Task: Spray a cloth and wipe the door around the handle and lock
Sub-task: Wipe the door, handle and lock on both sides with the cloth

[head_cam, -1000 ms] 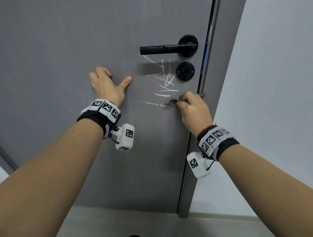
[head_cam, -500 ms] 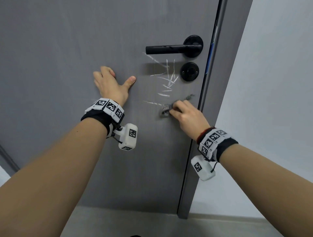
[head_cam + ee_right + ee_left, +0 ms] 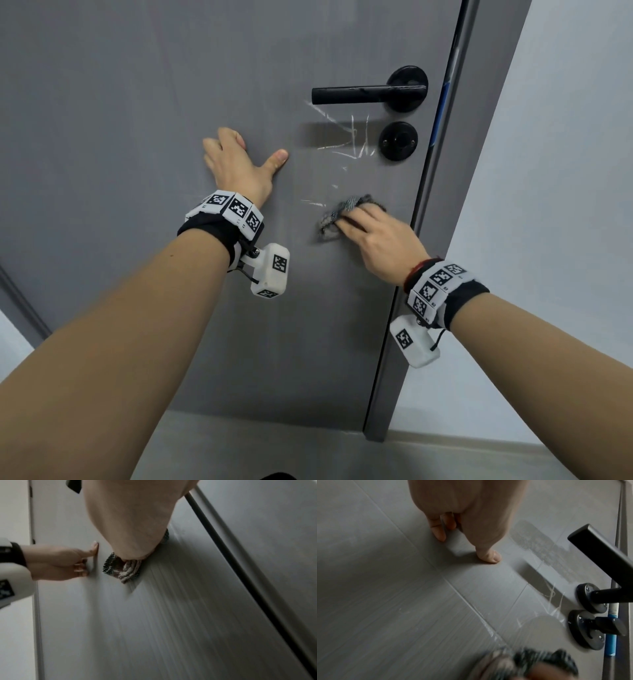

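1. Cloth [image 3: 346, 214] is bunched up against the door [image 3: 137, 102], below the lock [image 3: 398, 140] and handle [image 3: 368, 93].
2. Right hand [image 3: 380, 240] presses it flat, fingers [image 3: 356, 219] pretty much straight on top.
3. Left hand [image 3: 236, 168] rests on the door left of the lock, thumb stuck out, other fingers loosely curled.

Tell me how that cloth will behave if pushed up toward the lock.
Probably floppy: the cloth is bunched under the right hand. Its loose edge may drag or fold. Its woven texture probably grips the door rather than sliding.
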